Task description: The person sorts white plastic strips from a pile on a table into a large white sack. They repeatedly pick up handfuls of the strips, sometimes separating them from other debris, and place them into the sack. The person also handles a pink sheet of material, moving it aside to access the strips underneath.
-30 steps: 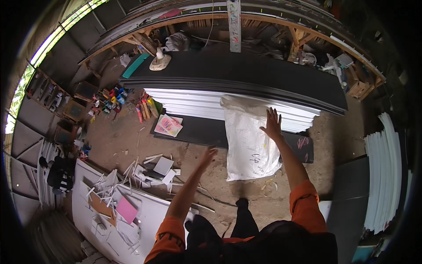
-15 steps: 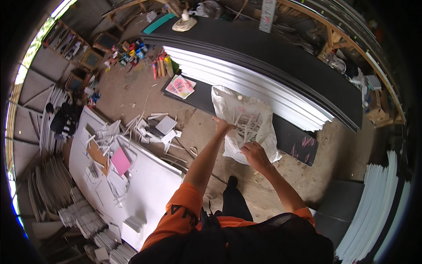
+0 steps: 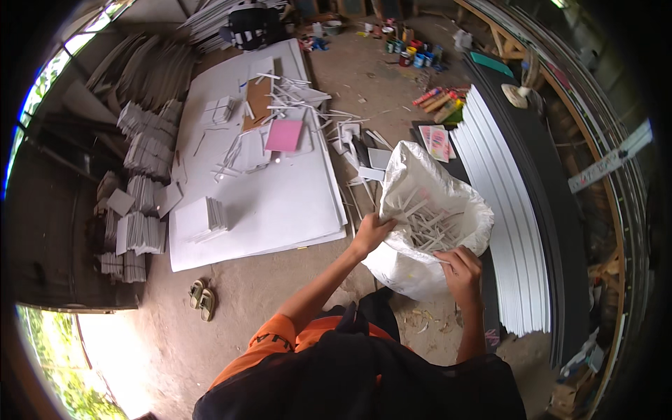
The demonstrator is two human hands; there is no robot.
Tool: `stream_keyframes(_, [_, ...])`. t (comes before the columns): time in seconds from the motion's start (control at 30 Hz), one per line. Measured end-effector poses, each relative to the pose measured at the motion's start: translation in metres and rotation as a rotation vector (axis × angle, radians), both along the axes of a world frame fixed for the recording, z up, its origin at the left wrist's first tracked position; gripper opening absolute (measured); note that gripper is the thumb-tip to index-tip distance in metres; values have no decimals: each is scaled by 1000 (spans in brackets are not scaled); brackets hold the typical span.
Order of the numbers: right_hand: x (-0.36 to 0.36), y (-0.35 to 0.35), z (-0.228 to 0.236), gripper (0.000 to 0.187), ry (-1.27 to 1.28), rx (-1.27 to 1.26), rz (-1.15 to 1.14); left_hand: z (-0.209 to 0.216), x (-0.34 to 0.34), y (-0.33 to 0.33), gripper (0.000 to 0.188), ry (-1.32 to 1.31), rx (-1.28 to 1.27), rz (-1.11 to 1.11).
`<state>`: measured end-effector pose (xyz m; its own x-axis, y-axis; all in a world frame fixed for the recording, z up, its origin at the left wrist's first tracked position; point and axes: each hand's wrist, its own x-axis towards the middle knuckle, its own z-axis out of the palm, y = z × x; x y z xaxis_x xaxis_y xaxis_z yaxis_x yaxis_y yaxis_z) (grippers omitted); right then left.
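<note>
A white woven sack stands in front of me with its mouth wide. Inside it lie many thin white offcut strips. My left hand is closed on the sack's rim at the left. On the near right side of the rim, my right hand pinches the sack's edge between thumb and fingers. Both arms reach forward, and the sack's far side rises higher than the near side.
Left of me a low white sheet stack carries scattered strips, a pink square and a pile of white cards. Sandals lie on the floor. Tall stacked sheets stand at the right; paint cans sit farther back.
My view has swung to the left, so the sheet stack now shows more fully. The sack has come nearer to my body, with both hands still on its rim.
</note>
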<state>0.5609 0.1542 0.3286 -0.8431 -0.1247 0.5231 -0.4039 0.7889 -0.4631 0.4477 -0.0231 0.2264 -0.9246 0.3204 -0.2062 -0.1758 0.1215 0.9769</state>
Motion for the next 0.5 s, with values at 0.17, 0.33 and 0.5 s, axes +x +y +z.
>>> stream_keyframes(0.17, [2, -110, -6, 21, -16, -40, 186, -4, 23, -119, 26, 19, 155, 179])
stream_keyframes(0.33, [-12, -205, -4, 19, -124, -133, 327, -7, 29, -229, 32, 89, 103, 366])
stream_keyframes(0.5, [-76, -300, -30, 19, -143, -211, 489, -5, 8, -320, 31, 158, 136, 586])
